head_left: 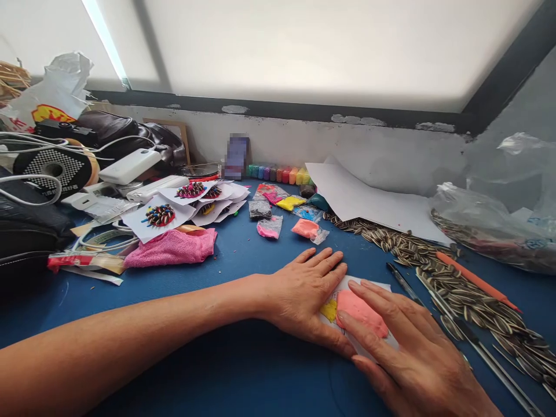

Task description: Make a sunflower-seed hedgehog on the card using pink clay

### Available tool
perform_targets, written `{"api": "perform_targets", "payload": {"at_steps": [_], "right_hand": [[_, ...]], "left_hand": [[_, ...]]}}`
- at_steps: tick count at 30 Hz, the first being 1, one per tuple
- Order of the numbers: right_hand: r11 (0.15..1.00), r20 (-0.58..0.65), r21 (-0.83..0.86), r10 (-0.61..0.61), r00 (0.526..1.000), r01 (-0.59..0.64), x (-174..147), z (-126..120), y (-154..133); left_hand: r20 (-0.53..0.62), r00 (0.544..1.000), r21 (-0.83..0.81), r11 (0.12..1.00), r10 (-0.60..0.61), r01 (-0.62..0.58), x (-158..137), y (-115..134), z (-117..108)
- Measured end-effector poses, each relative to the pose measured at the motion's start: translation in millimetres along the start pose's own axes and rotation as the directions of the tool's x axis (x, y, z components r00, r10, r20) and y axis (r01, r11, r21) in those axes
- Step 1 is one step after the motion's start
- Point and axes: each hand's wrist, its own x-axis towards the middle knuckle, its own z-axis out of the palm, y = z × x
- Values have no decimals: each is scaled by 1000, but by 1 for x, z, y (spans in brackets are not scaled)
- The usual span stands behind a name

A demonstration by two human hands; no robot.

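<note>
While my left hand (pixel 306 289) presses white paper card (pixel 341 285) to blue tabletop (pixel 249 258), fingers nearly together, right hand (pixel 417 341), fingers parted, partly covers flat salmon-pink clay patch (pixel 362 313) on card. Clay likely light, soft, easily dented; best lifted by card's edges.

The worktop (pixel 269 368) is deep blue. The big clay (pixel 365 314) is peachy pink, and the small clay (pixel 329 310) is bright yellow. The paper (pixel 382 286) under them is white. The seeds (pixel 467 289) have dark and pale stripes. The stick (pixel 473 278) is orange. The cloth (pixel 174 249) is pink. The roll (pixel 69 168) has black and white checks. The row of pots (pixel 278 175) shows green, blue, brown, red, orange and yellow.
</note>
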Motion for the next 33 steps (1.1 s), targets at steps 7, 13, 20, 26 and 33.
{"api": "perform_targets", "payload": {"at_steps": [7,13,20,26,33], "right_hand": [[999,49,-32,-28,998,30,5,3,-2],[1000,-25,14,0,1000,1,0,-3,-2],[997,-37,58,-50,998,52,-3,-8,-1],[987,-65,113,123,990,-115,-11,-1,2],[984,19,136,111,994,-112,-18,-1,7]], "left_hand": [[58,998,-56,998,23,-19,-1,-4,-4],[57,998,-102,995,19,-13,-2,-2,-7],[62,998,-103,995,13,-7,-2,-2,-8],[63,998,-114,994,7,0,-2,-1,-8],[73,997,-95,995,0,7,-2,0,-9]]}}
